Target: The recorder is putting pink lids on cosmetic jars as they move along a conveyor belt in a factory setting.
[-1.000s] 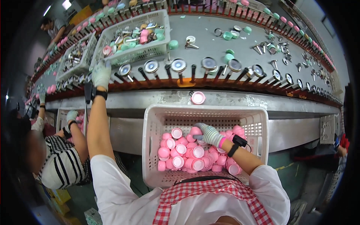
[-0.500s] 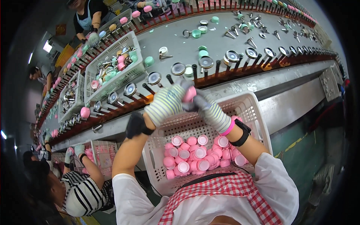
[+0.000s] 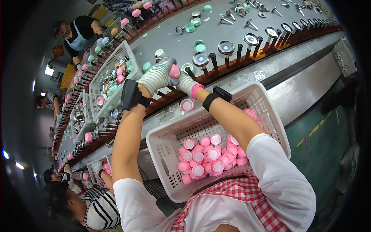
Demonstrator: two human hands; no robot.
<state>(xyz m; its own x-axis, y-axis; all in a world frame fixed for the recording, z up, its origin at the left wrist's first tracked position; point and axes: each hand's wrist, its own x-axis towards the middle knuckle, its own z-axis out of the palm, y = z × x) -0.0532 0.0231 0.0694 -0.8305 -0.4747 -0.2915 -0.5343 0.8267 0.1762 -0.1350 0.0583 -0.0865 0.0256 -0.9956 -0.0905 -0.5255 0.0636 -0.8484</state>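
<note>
My left hand (image 3: 156, 78), in a striped glove with grey fingertips, grips a pink cap (image 3: 174, 71) above the row of posts on the conveyor's near edge. Against the lower side of that cap, my right hand (image 3: 187, 83) has its gloved fingers closed; their tips are partly hidden. Another pink cap (image 3: 187, 105), its open side showing, is below my right hand by the metal ledge. Just right of my hands, round metal discs (image 3: 201, 59) sit on the dark posts. A white perforated basket (image 3: 162, 145) in front of my body holds many pink caps (image 3: 206, 150).
A second basket (image 3: 133, 52) with mixed caps and metal parts stands on the grey table (image 3: 170, 44). Green caps (image 3: 200, 48) and loose metal pieces (image 3: 252, 25) lie across it. Co-workers sit at the left (image 3: 102, 210) and stand beyond the line (image 3: 83, 33).
My hands have moved left and farther out over the posts with the pink cap. A pink cap now shows by the ledge below them. The whole view has shifted.
</note>
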